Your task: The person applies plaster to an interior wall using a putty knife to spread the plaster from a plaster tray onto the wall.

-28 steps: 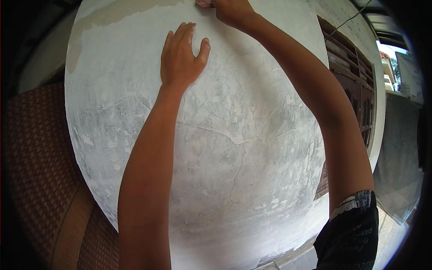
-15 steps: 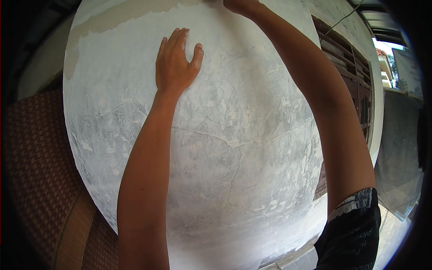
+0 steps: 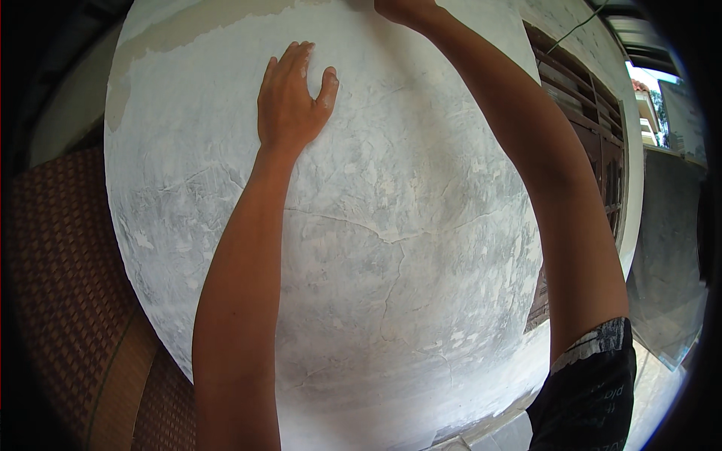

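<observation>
My left hand (image 3: 289,101) lies flat against a white, patchily coated wall (image 3: 361,165), its thumb apart from the other fingers and whitish residue on the fingertips. Higher up, my right hand (image 3: 406,9) is cut by the top edge of the picture. What shows of it looks closed, and a dark bit of something juts out to its left, too little to name. Thin cracks run across the wall below both hands. Near the top left, a beige band with a ragged border meets the whiter coat.
To the right of the wall is a brown window with bars (image 3: 583,113), with a thin green cord (image 3: 575,31) hanging over it. Brown woven panelling (image 3: 68,278) stands along the left. A dark sheet (image 3: 665,240) stands at far right. Grey tiles (image 3: 504,436) show at the wall's foot.
My left hand has shifted very slightly up and left in the picture. The right hand stays at the top edge, and the dark bit beside it shows slightly less.
</observation>
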A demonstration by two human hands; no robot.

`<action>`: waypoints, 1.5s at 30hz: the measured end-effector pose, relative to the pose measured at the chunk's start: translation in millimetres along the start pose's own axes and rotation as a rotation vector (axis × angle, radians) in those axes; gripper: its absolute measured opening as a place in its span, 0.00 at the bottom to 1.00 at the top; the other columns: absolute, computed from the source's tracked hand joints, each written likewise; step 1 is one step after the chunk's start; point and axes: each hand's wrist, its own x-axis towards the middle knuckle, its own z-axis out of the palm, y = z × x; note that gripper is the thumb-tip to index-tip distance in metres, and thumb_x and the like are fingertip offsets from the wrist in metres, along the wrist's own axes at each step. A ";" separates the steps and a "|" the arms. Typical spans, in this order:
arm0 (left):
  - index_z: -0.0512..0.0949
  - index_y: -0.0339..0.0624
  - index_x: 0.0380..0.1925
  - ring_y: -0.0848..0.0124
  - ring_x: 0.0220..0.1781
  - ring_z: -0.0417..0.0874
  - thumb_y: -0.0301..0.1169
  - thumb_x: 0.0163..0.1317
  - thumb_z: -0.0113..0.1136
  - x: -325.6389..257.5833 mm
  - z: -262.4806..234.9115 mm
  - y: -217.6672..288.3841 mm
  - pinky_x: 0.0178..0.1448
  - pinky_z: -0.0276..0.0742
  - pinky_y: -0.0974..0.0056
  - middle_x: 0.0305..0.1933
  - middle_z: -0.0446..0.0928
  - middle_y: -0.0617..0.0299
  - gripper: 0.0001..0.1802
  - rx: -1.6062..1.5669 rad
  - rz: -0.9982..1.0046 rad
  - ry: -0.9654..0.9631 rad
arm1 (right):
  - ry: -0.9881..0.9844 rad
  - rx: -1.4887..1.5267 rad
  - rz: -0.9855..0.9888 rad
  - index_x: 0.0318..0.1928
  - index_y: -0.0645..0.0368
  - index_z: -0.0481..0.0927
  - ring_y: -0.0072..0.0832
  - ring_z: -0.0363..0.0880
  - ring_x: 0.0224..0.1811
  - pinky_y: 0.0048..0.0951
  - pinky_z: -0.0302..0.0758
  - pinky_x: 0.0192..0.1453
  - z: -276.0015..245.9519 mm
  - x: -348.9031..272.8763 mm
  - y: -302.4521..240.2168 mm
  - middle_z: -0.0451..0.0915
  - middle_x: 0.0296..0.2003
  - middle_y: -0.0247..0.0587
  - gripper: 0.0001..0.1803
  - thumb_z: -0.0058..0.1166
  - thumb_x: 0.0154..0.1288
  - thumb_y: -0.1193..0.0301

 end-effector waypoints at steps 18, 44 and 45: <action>0.76 0.35 0.61 0.57 0.73 0.73 0.42 0.69 0.56 -3.0 -11.5 -7.6 0.81 0.59 0.51 0.65 0.78 0.49 0.27 0.024 -0.007 0.003 | -0.094 0.073 -0.083 0.32 0.67 0.84 0.55 0.85 0.39 0.49 0.82 0.45 14.8 -17.5 -46.5 0.85 0.33 0.61 0.09 0.54 0.65 0.75; 0.77 0.35 0.60 0.57 0.72 0.75 0.42 0.69 0.56 -1.3 -5.9 -1.5 0.80 0.60 0.51 0.65 0.78 0.48 0.26 -0.005 -0.002 0.027 | 0.075 0.147 0.054 0.32 0.68 0.86 0.55 0.84 0.40 0.50 0.78 0.46 2.4 -0.1 -7.1 0.84 0.34 0.64 0.12 0.56 0.68 0.71; 0.77 0.34 0.60 0.57 0.72 0.74 0.42 0.69 0.56 -1.5 -6.2 -2.4 0.80 0.60 0.51 0.65 0.78 0.48 0.26 -0.009 -0.007 0.021 | 0.017 0.133 0.045 0.33 0.68 0.86 0.55 0.85 0.41 0.49 0.79 0.47 4.5 -1.8 -7.5 0.84 0.35 0.64 0.13 0.57 0.68 0.69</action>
